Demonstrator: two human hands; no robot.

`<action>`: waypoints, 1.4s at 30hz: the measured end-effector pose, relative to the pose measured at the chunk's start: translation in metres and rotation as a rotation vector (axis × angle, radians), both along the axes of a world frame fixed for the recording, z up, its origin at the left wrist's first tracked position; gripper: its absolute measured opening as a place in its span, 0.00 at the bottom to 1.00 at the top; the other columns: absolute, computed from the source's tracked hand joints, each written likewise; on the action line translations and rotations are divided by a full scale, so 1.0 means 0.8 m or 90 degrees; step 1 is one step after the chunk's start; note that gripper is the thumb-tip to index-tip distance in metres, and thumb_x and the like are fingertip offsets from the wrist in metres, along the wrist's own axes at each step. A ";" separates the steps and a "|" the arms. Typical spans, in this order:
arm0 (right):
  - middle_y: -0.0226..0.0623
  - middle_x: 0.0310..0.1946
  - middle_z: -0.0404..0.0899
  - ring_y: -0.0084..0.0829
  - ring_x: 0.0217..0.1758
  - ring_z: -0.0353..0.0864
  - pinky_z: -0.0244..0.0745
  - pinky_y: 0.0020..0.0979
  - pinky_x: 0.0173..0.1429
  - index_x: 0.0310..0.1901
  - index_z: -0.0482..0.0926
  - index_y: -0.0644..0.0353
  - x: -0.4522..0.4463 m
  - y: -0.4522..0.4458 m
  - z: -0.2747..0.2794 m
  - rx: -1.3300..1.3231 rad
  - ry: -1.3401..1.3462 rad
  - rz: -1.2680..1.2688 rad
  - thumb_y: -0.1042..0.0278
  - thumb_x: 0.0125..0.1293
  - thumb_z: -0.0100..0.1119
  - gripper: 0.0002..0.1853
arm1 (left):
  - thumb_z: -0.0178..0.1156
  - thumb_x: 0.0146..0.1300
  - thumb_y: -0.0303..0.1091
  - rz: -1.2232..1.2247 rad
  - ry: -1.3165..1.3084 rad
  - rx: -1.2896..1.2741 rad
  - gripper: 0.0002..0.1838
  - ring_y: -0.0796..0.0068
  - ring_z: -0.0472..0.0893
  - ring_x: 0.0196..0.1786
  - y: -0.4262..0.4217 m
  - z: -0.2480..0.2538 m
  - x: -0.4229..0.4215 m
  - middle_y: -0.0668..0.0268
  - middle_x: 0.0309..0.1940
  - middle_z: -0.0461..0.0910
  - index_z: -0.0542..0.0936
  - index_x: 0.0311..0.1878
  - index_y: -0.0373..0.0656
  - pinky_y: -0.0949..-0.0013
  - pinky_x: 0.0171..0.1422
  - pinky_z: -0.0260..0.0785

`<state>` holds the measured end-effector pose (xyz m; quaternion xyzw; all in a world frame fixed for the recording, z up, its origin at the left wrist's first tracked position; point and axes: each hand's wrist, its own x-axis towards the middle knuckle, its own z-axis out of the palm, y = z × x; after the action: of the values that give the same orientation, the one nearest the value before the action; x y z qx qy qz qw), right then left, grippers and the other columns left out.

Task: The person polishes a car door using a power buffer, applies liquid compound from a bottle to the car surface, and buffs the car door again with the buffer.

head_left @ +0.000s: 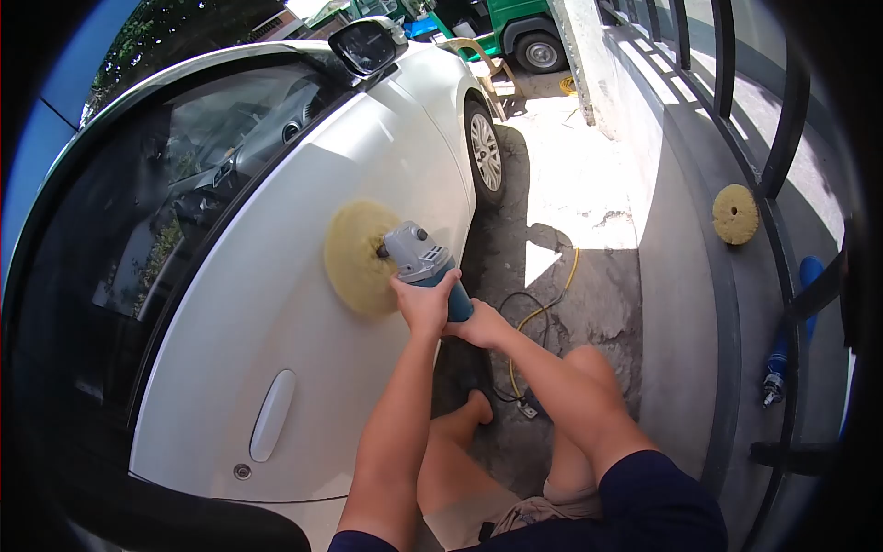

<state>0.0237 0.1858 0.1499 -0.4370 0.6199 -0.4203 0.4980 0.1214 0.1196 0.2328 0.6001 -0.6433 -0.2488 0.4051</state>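
Both of my hands grip a power polisher [449,293] with a grey metal head and a teal body. My left hand [423,302] is closed around the body just behind the head. Farther back, my right hand [480,327] wraps the rear of the body. The round yellow wool pad [361,258] lies against the white car door [322,340], its edge blurred as if spinning. Below the pad, the door handle [273,414] and a keyhole show on the same panel. Parts of my fingers are hidden behind the tool.
A yellow cord and a black cord [520,322] run over the rough ground near my legs. To the right, a spare yellow pad [735,214] and a blue tool [782,350] rest by the metal railing [782,138]. The side mirror [364,46] juts out ahead; a chair [492,74] stands beyond.
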 end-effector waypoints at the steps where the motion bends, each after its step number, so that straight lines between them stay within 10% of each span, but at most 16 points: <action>1: 0.57 0.59 0.86 0.48 0.62 0.88 0.80 0.41 0.66 0.63 0.79 0.73 -0.012 -0.013 0.003 0.004 0.000 -0.009 0.32 0.44 0.84 0.55 | 0.88 0.42 0.52 -0.002 -0.005 0.010 0.58 0.43 0.85 0.62 -0.016 0.000 -0.013 0.39 0.59 0.81 0.65 0.68 0.29 0.51 0.69 0.77; 21: 0.50 0.62 0.87 0.47 0.66 0.87 0.79 0.43 0.70 0.68 0.78 0.63 -0.117 -0.151 -0.001 0.065 -0.013 -0.133 0.18 0.43 0.75 0.60 | 0.85 0.42 0.53 -0.030 -0.119 0.160 0.58 0.52 0.88 0.56 -0.196 -0.002 -0.158 0.40 0.60 0.79 0.65 0.67 0.23 0.54 0.58 0.86; 28: 0.54 0.59 0.87 0.49 0.64 0.88 0.80 0.43 0.68 0.65 0.78 0.65 -0.102 -0.089 0.019 0.048 0.053 -0.080 0.22 0.45 0.78 0.57 | 0.84 0.42 0.56 -0.031 -0.062 0.114 0.59 0.42 0.86 0.61 -0.129 0.001 -0.119 0.35 0.60 0.81 0.66 0.67 0.22 0.53 0.68 0.79; 42: 0.60 0.48 0.89 0.61 0.52 0.91 0.84 0.51 0.61 0.72 0.69 0.56 0.028 0.086 -0.001 -0.089 0.082 0.170 0.27 0.47 0.80 0.57 | 0.88 0.50 0.38 0.009 0.223 -0.107 0.55 0.58 0.80 0.65 0.125 -0.027 0.067 0.50 0.65 0.75 0.61 0.74 0.34 0.56 0.73 0.73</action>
<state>0.0462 0.2546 0.1495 -0.5751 0.5560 -0.3640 0.4772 0.1750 0.2193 0.2108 0.5163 -0.5771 -0.2922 0.5612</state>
